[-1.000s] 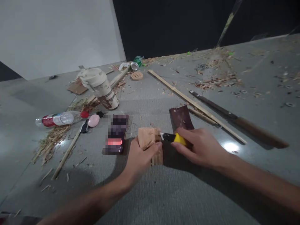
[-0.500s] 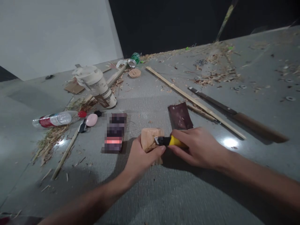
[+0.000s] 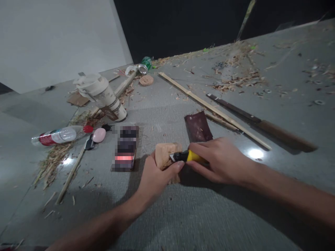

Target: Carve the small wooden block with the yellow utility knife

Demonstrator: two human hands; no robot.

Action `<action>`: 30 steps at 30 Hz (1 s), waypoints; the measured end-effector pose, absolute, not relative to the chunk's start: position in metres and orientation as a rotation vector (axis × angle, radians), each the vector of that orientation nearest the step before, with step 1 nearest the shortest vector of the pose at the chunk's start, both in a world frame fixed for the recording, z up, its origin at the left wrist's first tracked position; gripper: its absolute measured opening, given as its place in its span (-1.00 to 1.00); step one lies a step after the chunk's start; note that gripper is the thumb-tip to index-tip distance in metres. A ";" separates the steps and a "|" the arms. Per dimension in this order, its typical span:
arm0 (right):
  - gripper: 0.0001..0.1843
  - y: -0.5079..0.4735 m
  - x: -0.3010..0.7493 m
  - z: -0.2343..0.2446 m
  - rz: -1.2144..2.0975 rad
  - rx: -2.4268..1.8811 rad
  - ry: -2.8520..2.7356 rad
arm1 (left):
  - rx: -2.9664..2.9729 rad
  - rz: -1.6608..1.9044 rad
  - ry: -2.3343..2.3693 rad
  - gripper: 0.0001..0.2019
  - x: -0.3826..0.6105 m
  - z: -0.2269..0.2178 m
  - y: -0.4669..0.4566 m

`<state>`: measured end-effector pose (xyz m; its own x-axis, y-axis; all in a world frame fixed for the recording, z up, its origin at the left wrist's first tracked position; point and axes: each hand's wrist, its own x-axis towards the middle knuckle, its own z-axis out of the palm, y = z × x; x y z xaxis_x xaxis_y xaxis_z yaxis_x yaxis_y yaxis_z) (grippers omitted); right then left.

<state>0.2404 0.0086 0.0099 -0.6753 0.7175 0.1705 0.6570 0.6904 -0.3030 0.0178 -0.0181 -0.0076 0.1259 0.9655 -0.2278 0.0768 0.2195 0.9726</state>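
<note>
My left hand [image 3: 154,176] is wrapped round a pale wooden block [image 3: 164,154] standing on the grey floor, thumb pressed on its right side. My right hand [image 3: 222,160] grips a yellow and black utility knife [image 3: 184,156], its tip laid against the block's right face. A dark red sheet of sandpaper [image 3: 198,126] lies just behind my right hand. A phone [image 3: 125,147] with a blurred screen lies to the left of the block.
A large knife with a wooden handle [image 3: 261,122] and a long bamboo strip [image 3: 209,106] lie at the right. Paper cups [image 3: 103,96], a plastic bottle [image 3: 59,135], a green can [image 3: 144,65] and wood shavings lie at the left and back.
My right hand has pushed the knife leftward until its tip meets the block. The block has stayed in my left hand.
</note>
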 end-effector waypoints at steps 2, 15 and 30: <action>-0.65 0.008 0.241 0.010 0.303 -1.083 -2.630 | 1.148 0.918 1.264 -0.70 0.018 -0.007 -0.018; -0.73 0.011 0.245 0.007 0.465 -1.111 -2.569 | 1.137 0.947 1.193 -0.73 0.015 -0.014 -0.018; -0.54 0.019 0.244 0.009 0.678 -1.110 -2.244 | 1.000 0.951 1.307 -0.59 0.012 -0.017 -0.016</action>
<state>0.2435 0.0194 0.0091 -0.5137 0.8227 0.2433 0.5504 0.5336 -0.6421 0.0119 -0.0157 -0.0166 0.0428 0.9522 -0.3023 0.0053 0.3024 0.9532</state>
